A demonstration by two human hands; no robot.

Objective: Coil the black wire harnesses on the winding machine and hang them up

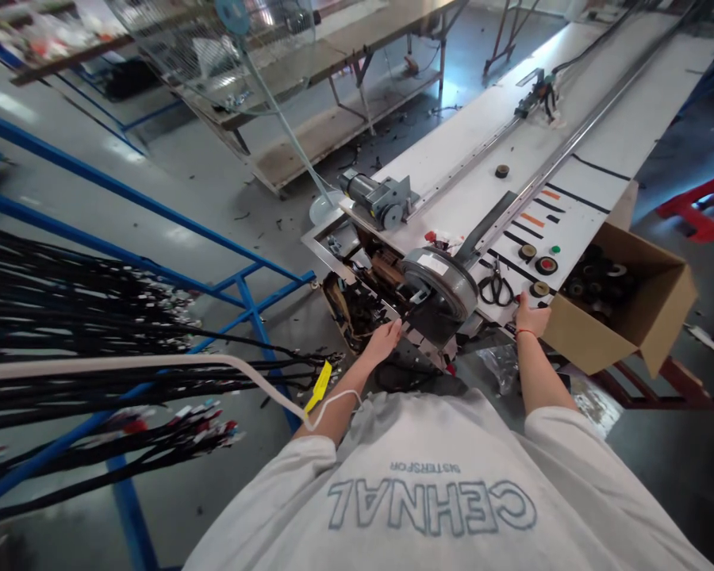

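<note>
My left hand [384, 339] is at the near end of the long white bench [481, 178], left of a large grey reel [441, 279]. Its fingers are bent near the edge, and what they hold, if anything, is too small to make out. My right hand [531, 316] rests at the bench's near right edge, fingers bent, beside black scissors [496, 287] and a roll of tape [539, 289]. Its grip is unclear. More rolls and strips of black and orange tape lie beyond it. A motor [372, 194] sits behind the reel.
An open cardboard box [595, 333] with black rolls stands at the right. Blue metal racks [155, 258] carry bundles of black cables [65, 301] on the left. A fan [232, 16] and a work table [333, 47] stand behind. A red plastic piece [702, 208] is far right.
</note>
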